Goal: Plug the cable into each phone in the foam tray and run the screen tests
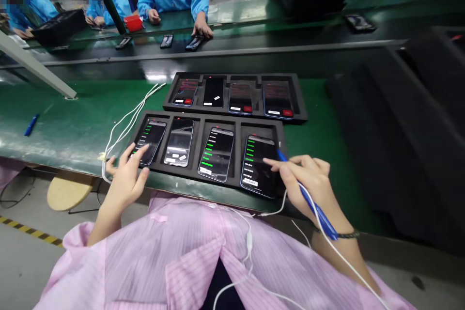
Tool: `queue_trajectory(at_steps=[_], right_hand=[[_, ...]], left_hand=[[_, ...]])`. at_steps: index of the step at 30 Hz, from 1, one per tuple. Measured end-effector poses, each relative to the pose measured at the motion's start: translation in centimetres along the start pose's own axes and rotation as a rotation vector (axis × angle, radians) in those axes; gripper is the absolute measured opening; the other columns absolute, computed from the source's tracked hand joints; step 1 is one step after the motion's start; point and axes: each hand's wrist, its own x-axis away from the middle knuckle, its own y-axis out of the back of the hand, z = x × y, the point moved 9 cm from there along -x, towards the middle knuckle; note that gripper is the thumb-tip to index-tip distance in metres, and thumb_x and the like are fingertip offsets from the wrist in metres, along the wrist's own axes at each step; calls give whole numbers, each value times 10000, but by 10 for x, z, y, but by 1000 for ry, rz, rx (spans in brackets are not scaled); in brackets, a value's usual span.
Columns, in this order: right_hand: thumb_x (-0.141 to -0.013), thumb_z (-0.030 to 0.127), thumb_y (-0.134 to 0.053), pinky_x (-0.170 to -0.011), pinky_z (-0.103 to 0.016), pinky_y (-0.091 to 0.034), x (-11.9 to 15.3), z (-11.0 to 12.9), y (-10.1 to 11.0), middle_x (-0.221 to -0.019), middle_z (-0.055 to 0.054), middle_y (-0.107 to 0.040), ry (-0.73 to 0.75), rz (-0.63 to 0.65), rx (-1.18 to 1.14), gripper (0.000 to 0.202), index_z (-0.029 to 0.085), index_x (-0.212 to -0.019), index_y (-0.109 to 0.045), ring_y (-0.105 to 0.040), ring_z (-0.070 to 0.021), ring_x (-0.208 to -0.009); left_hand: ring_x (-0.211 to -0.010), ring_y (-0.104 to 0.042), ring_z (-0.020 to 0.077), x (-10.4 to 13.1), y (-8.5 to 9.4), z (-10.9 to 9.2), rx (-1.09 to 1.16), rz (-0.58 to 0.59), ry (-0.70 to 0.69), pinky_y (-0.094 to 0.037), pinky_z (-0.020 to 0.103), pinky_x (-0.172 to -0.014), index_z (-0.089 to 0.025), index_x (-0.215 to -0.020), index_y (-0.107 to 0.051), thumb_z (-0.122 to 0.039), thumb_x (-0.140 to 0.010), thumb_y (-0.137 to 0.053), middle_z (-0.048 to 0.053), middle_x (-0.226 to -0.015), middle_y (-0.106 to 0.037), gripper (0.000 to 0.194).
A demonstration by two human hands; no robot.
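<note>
My left hand [125, 179] is open, fingers spread over the lit phone [154, 138] at the left end of the near black foam tray [238, 131]. Its fingertips are at that screen. A blue pen [325, 220] is held in my right hand [312, 186], lying back across the palm toward the wrist. My right index finger reaches onto the rightmost phone [258, 179], whose screen shows green and white lines. Between them lie a phone with a pale reflective screen [179, 138] and another phone with green lines [218, 152].
A far foam tray [303, 106] holds several phones, some showing red. White cables [125, 126] and a blue pen [31, 125] lie left on the green bench. Stacked black foam [378, 145] rises at right. A white cord [348, 261] crosses my right wrist. Co-workers in blue sit across the line.
</note>
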Motion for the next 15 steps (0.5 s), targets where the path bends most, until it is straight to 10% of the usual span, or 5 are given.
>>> queue_trajectory(at_steps=[5,15], right_hand=[[-1055,310,-410,-774,-372,-322,3,-23,-16,-745,-33,-691,-73,15,123,390,189,-928,-759,-595,-161,-725],[-1058,350,-382,-791,-384,-341,23,-21,-16,-715,-24,-679,-115,90,78,431,213,-997,-786,-570,-145,-655]], left_hand=[[-1509,-296,314,-32,-15,18,4,69,64,-77,624,-1182,-213,-1510,-406,-411,-979,-260,136,-1467,-568,585],[-1434,-411,312,-5,-12,29,42,20,23,-105,598,-1154,-253,-1444,-453,-434,-998,-277,135,-1444,-588,512]])
